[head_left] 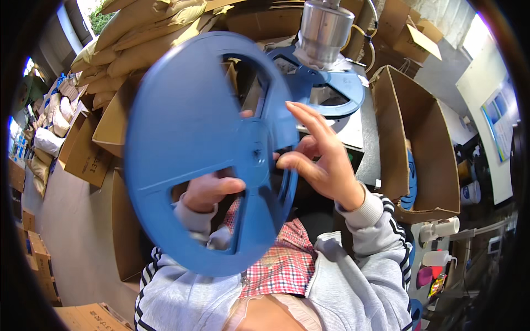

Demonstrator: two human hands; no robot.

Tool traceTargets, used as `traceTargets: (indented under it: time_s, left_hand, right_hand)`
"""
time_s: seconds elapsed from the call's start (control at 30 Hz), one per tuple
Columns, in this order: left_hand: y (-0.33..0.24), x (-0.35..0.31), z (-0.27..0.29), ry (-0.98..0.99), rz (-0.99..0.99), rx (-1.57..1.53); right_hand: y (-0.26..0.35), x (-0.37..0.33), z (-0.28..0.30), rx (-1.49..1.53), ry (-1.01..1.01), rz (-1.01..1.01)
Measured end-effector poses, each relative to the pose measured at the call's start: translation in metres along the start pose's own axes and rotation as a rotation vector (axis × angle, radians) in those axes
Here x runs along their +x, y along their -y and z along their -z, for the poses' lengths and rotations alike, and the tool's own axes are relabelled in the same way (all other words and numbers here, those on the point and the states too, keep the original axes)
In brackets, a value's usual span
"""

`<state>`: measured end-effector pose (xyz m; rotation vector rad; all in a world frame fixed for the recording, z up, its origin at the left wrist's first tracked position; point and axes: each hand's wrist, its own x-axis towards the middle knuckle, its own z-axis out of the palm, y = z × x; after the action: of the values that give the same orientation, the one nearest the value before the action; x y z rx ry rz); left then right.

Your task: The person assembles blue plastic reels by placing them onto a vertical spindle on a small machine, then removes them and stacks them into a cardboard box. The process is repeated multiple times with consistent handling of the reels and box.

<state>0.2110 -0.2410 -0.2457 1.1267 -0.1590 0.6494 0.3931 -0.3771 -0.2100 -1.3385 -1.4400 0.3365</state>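
A large blue plastic reel (187, 127) with wide cutouts fills the middle of the view, tilted and slightly blurred. My left hand (210, 190) grips it from behind, its thumb showing through the lower cutout and most of its fingers hidden. At the reel's right edge is my right hand (323, 151), fingers apart, with the thumb and index finger close to the rim; whether they touch it I cannot tell. Beyond, another blue reel part (348, 94) lies under a metal cylinder (326, 33) on a bench.
An open cardboard box (425, 165) with blue parts inside stands on the right. More cartons (91, 149) and stacked tan sacks (138, 44) are on the left. White containers (439, 229) sit at the lower right. A hose (372, 33) hangs beside the cylinder.
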Motion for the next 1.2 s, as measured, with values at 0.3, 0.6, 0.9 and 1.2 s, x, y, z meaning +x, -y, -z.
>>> traceTargets:
  time_s: [0.3, 0.6, 0.9, 1.2]
  left_hand:
    - [-0.042, -0.036, 0.070, -0.288, -0.175, 0.070]
    - [-0.047, -0.075, 0.097, -0.503, -0.130, 0.284]
    - [-0.051, -0.077, 0.113, -0.450, -0.160, 0.349]
    - [-0.039, -0.049, 0.084, -0.339, -0.149, 0.034]
  right_hand:
    - [-0.216, 0.081, 0.135, -0.929, -0.135, 0.027]
    - [-0.234, 0.134, 0.158, -0.565, 0.092, -0.088]
    - [-0.141, 0.040, 0.146, -0.679, 0.169, -0.031]
    - [0.025, -0.214, 0.167, -1.027, -0.414, -0.096]
